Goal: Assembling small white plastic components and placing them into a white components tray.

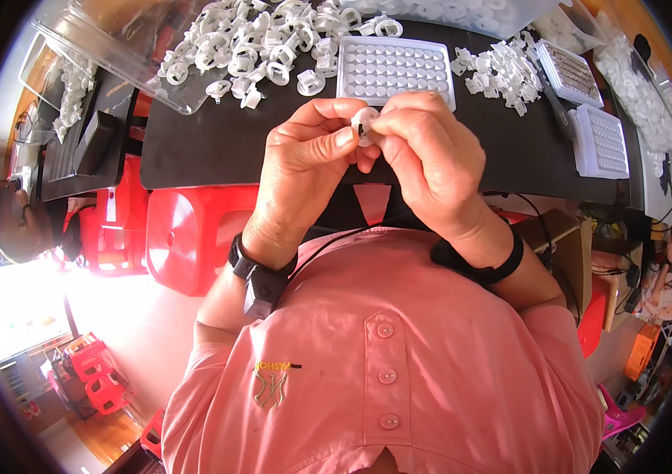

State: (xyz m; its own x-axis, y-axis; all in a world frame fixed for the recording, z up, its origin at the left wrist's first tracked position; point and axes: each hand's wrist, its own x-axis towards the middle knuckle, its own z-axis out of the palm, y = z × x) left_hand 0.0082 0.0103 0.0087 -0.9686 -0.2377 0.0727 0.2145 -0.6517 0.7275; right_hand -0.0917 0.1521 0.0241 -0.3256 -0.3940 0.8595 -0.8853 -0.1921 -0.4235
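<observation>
Between the fingertips of both hands is a small round white plastic part (364, 125) with a dark slot in it. My left hand (304, 158) pinches it from the left, thumb in front. The thumb and fingers of my right hand (431, 154) close on its right side; whether they also hold a smaller piece I cannot tell. Just beyond the hands lies a white tray (449, 88) with rows of small round pieces. A heap of white ring-shaped plastic parts (265, 47) spreads over the black table (202, 150) at the back left.
To the right of the tray is a pile of small white clips (502, 75). Two more white trays, one nearer (600, 146) and one farther (569, 75), stand at the right edge beside a dark tool (553, 103). Clear plastic bins line the back. Red stools (186, 237) stand at the left.
</observation>
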